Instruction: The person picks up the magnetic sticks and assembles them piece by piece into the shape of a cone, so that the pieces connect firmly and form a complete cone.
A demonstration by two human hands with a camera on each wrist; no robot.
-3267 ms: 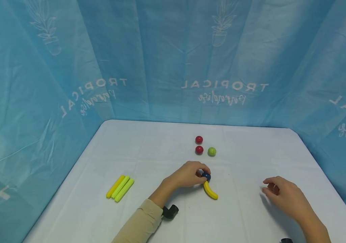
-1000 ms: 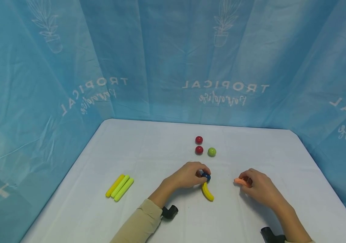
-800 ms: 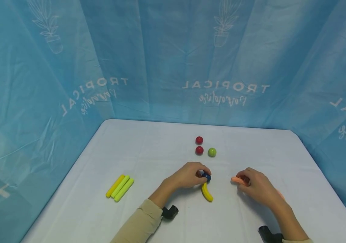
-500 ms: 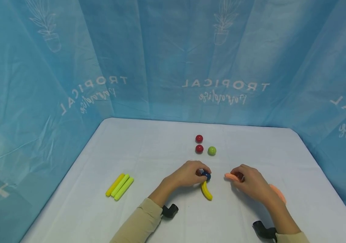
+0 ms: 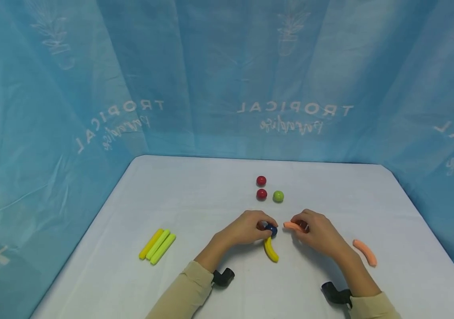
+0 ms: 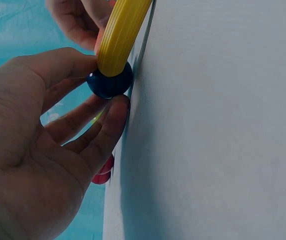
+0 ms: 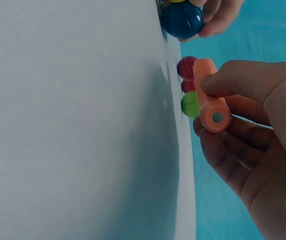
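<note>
My left hand (image 5: 246, 228) pinches a glossy blue ball (image 6: 110, 84) between thumb and fingers just at the table. Against the ball sits the end of a yellow curved stick (image 5: 269, 250), which points toward the near edge; the left wrist view (image 6: 120, 37) shows ridges along it. To the right, my right hand (image 5: 318, 230) pinches an orange curved stick (image 7: 211, 95) between thumb and fingers. A round hole shows in its near end in the right wrist view. Its far end points toward the blue ball, with a small gap between them.
Two red balls (image 5: 261, 194) and a green ball (image 5: 278, 196) lie farther back. Three straight yellow and lime sticks (image 5: 157, 247) lie side by side at left. Another orange curved stick (image 5: 365, 252) lies right of my right arm. Blue curtains (image 5: 227, 79) surround the white table (image 5: 195, 186).
My right hand has taken hold of an orange curved stick and carried it left, close to the blue ball. The yellow curved stick has swung slightly left. My left hand stays on the ball.
</note>
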